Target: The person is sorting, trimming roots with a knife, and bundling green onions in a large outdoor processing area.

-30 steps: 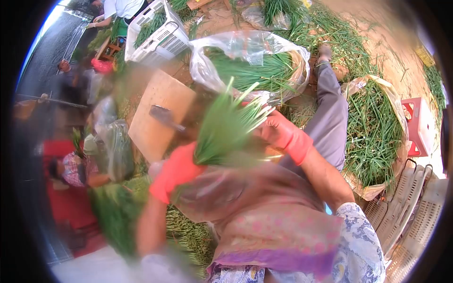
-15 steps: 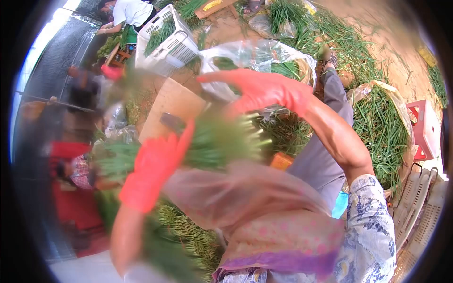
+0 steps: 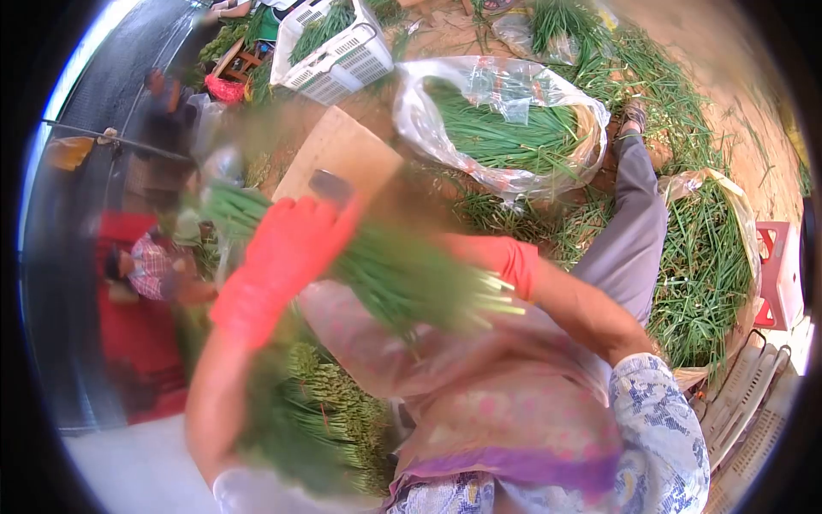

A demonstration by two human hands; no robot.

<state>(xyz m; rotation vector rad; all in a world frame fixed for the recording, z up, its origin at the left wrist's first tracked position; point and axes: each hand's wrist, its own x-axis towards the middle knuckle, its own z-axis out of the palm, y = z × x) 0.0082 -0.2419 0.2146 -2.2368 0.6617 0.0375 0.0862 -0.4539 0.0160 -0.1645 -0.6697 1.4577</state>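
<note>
A bunch of long green stalks [image 3: 402,274] with pale cut ends at its right lies slantwise over my lap, partly blurred. My left hand [image 3: 300,240], in a red rubber glove, is wrapped round the leafy side of the bunch. At the pale-ended side my right hand [image 3: 492,257], gloved too, is partly behind the stalks, and its fingers are hidden. Beyond the hands stands a light brown board [image 3: 342,154] with a dark metal piece [image 3: 330,185] on it. More bundled stalks [image 3: 334,411] are piled beside my lap at the lower left.
An open plastic bag [image 3: 505,128] of green stalks lies ahead, and a second full bag [image 3: 698,265] is at the right. A white crate [image 3: 338,56] stands at the upper left. A red stool [image 3: 779,274] is at the far right. Another person [image 3: 150,265] sits at the left.
My left hand has closed round the bunch. My right hand has come down from above to the pale ends. The bunch now slants down to the right, and the view has shifted.
</note>
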